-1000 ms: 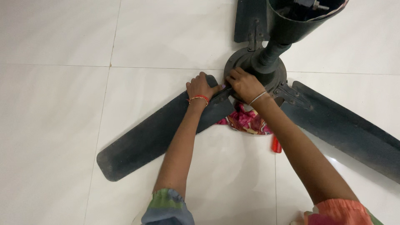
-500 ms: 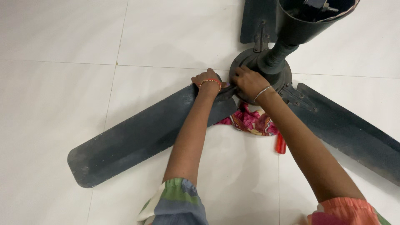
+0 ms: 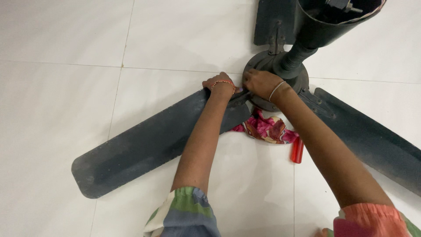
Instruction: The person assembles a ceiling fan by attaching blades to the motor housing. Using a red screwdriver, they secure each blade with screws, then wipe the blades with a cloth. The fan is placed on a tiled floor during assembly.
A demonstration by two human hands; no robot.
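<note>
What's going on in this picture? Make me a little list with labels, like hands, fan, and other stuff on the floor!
Place: white tiled floor
Main thing: dark ceiling fan lying on the floor, rod and cup pointing up toward the camera
Left hand: on the inner end of the long left blade, where it meets the hub
Right hand: on the hub beside the left hand
Grip: cannot tell whether the fingers are closed on anything
Under the hub: pink flowered cloth
Beside the cloth: small red tool handle
</note>
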